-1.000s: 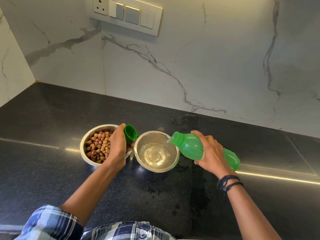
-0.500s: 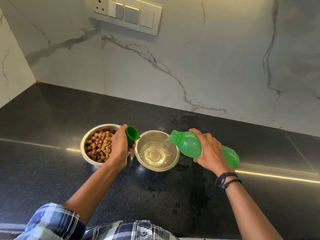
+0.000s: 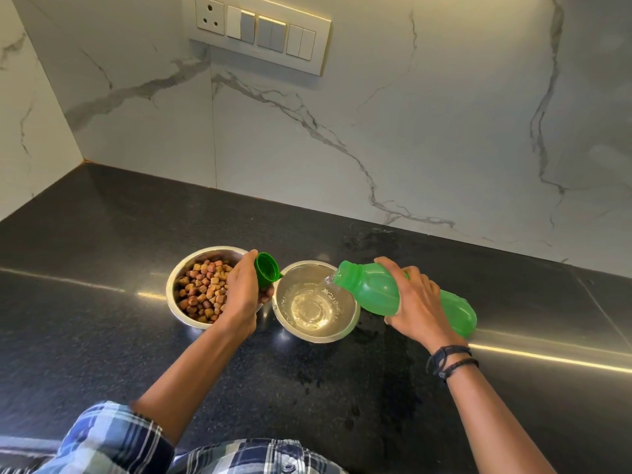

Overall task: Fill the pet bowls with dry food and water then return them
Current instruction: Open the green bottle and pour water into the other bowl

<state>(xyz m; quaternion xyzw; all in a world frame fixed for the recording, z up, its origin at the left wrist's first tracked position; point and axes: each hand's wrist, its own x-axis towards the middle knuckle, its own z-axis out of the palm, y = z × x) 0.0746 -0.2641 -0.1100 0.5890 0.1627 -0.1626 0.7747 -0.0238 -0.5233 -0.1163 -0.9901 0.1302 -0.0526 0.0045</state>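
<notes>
Pouring is under way on the tabletop (image 3: 102, 336): the right hand (image 3: 417, 309) grips the tilted bottle (image 3: 376, 292), its mouth over the water bowl (image 3: 286, 289), which looks only partly filled. The food bowl (image 3: 171, 289), just beside it, already holds kibble. The left hand (image 3: 242, 295) holds the cap (image 3: 266, 273). Recapping and returning both bowls remain.

Food bowl (image 3: 171, 292) and water bowl (image 3: 316, 338) sit just beside each other mid-counter (image 3: 85, 336), with no passage between. Left hand (image 3: 242, 297) with cap (image 3: 267, 273) hangs over the food bowl's right side. Tilted bottle (image 3: 374, 290) and right hand (image 3: 419, 304) block the water bowl's right rim. Open counter left of the food bowl, behind both bowls up to the back wall (image 3: 427, 131), and along the front edge between the forearms.
</notes>
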